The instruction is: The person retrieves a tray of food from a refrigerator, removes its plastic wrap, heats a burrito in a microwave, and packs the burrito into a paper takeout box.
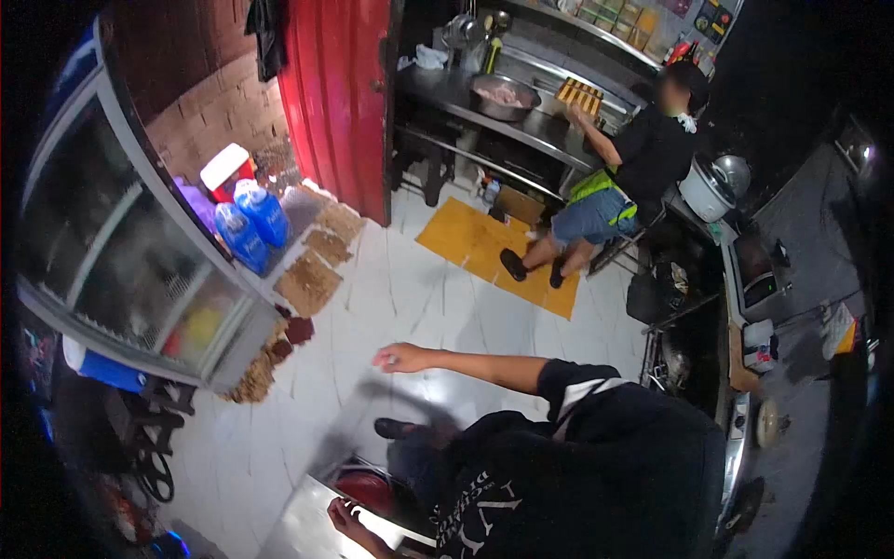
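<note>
My right hand (399, 359) is stretched out over the white floor, its fingers curled together around something small and pale that I cannot make out. Near the bottom edge, my left hand (348, 519) is at the edge of a shiny metal surface (303, 518), with its fingers somewhat apart and nothing visible in them. A red round object (365, 490) lies just beyond that hand, partly hidden by the metal edge and my leg.
A co-worker (652, 149) sits at a steel counter (447, 98), one hand at a yellow slatted object (580, 96). A metal basin (504, 97) stands nearby. Yellow mat (466, 238) and cardboard (309, 282) cover floor areas. A glass display case (130, 252) stands left; blue bags (263, 214) sit behind.
</note>
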Motion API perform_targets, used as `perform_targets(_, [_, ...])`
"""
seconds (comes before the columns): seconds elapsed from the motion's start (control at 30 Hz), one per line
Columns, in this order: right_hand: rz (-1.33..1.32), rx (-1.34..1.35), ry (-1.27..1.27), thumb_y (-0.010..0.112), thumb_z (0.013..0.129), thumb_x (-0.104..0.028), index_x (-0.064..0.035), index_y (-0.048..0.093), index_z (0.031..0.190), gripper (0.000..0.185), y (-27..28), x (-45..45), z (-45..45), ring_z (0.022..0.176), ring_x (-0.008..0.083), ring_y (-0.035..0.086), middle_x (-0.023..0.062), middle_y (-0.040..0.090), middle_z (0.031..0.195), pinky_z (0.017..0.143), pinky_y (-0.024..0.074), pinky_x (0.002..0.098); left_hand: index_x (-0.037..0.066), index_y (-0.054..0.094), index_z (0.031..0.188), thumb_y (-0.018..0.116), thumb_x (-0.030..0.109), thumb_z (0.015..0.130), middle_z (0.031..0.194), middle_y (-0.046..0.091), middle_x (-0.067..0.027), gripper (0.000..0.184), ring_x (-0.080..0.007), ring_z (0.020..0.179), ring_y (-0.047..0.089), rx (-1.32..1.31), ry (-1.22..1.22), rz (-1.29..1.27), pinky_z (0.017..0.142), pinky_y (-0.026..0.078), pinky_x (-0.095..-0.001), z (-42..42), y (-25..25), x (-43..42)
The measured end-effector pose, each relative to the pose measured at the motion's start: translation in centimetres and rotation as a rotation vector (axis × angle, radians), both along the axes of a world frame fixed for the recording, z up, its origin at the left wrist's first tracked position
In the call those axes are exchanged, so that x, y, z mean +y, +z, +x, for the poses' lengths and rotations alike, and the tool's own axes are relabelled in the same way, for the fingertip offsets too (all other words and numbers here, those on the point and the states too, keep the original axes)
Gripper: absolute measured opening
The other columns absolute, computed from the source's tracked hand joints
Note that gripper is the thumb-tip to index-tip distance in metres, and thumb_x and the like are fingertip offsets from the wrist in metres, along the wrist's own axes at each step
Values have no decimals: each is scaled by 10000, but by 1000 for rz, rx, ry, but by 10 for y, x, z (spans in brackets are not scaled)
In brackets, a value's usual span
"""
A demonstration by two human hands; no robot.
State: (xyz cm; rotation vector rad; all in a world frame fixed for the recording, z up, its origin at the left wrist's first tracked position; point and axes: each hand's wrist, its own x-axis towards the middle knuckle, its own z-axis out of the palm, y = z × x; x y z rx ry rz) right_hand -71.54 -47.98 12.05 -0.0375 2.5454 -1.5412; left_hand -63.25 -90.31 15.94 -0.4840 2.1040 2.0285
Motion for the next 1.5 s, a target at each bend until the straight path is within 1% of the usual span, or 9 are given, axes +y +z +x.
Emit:
perform_targets(0.17, [262, -182, -255, 578, 901, -230, -95, 637, 1116, 261, -63, 81, 53, 1021, 250, 628, 92, 654, 1133, 885, 481, 371, 62, 563, 1030, 532, 299, 966, 972, 609, -71, 248, -150, 809, 583, 140, -151, 84, 697, 460, -276, -207, -55, -73])
perform_targets(0.23, [418, -299, -461, 542, 879, -350, -72, 656, 981, 318, -86, 99, 114, 976, 323, 619, 122, 672, 1014, 871, 483, 398, 90, 459, 1329, 597, 414, 895, 1299, 515, -74, 559, -175, 1203, 472, 51, -267, -13, 963, 369, -403, -281, -35, -108])
perform_targets(0.3, [561, -344, -410, 512, 905, -315, -60, 649, 899, 290, -125, 122, 181, 883, 330, 622, 108, 658, 878, 826, 494, 422, 8, 523, 1177, 519, 280, 974, 1057, 610, -112, 340, -206, 910, 599, 428, -99, -299, 804, 488, -315, -393, -51, -138])
perform_targets(0.37, [624, -322, -234, 500, 925, -263, -122, 659, 1005, 227, -161, 131, 237, 794, 273, 626, 93, 680, 922, 733, 499, 453, 4, 332, 1413, 418, 310, 1001, 1357, 484, -120, 520, -220, 1242, 467, 567, -282, -329, 1031, 384, -357, -471, -30, -170])
perform_targets(0.47, [49, -830, -576, 529, 898, -210, -111, 625, 1055, 209, -104, 120, 183, 818, 266, 623, 93, 666, 949, 724, 510, 445, 74, 462, 1369, 464, 305, 993, 1418, 433, -88, 441, -217, 1276, 431, 800, -123, -619, 1037, 361, -324, -563, 83, -170])
perform_targets(0.5, [-132, -920, -754, 539, 889, -192, -107, 614, 1072, 215, -97, 114, 157, 825, 264, 622, 93, 662, 958, 721, 514, 442, 62, 504, 1322, 580, 317, 932, 1257, 562, -52, 471, -164, 1103, 533, 548, 199, -113, 940, 409, -305, -601, 108, -161])
perform_targets(0.73, [-670, -897, -939, 608, 824, -68, -80, 535, 1189, 372, -121, 84, -62, 880, 248, 616, 91, 630, 1022, 700, 542, 424, -22, 407, 1360, 653, 382, 889, 1256, 511, -164, 668, -212, 989, 577, 685, 454, -413, 907, 446, -326, -817, 118, -227])
perform_targets(0.87, [-309, -579, -668, 578, 834, -125, -185, 468, 1284, 468, -91, 82, -210, 796, 168, 583, 16, 596, 983, 640, 518, 366, -42, 399, 1368, 574, 405, 935, 1277, 544, -187, 647, -236, 1200, 491, 636, 490, -302, 1029, 347, -322, -849, 135, -215])
perform_targets(1.5, [-396, -307, -707, 639, 899, -253, -158, 516, 1252, 386, -12, -151, -364, 895, 174, 609, 67, 598, 1088, 715, 512, 341, 63, 502, 761, 756, 393, 804, 700, 443, 29, 418, -94, 653, 384, 685, 404, -226, 596, 351, -258, -848, 119, -245])
